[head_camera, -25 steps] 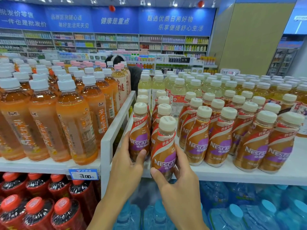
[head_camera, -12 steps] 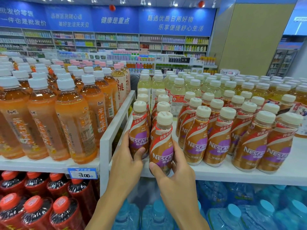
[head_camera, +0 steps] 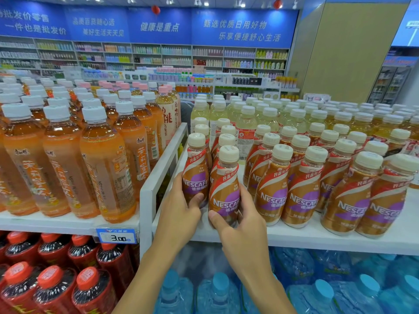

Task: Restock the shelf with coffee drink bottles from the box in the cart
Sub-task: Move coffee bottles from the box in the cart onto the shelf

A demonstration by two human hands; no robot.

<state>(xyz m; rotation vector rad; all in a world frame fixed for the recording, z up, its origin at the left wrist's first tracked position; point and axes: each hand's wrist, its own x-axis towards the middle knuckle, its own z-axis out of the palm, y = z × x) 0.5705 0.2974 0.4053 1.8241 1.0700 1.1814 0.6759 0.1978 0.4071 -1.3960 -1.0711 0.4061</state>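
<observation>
The left hand (head_camera: 179,207) grasps the rear coffee bottle (head_camera: 195,175), the right hand (head_camera: 240,232) the front coffee bottle (head_camera: 224,191); labels partly covered

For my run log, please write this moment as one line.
phase: shelving | left hand: holds left bottle | right hand: holds front bottle | both: upright at shelf front

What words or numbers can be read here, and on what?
"NESCAFE": coffee bottle in the right hand, and those beside it.
"3.00": price tag on the shelf edge.
"健康是重点": blue banner.
"茉莉蜜茶": tea bottle.
Fine print on bottle labels: too small to read.
</observation>
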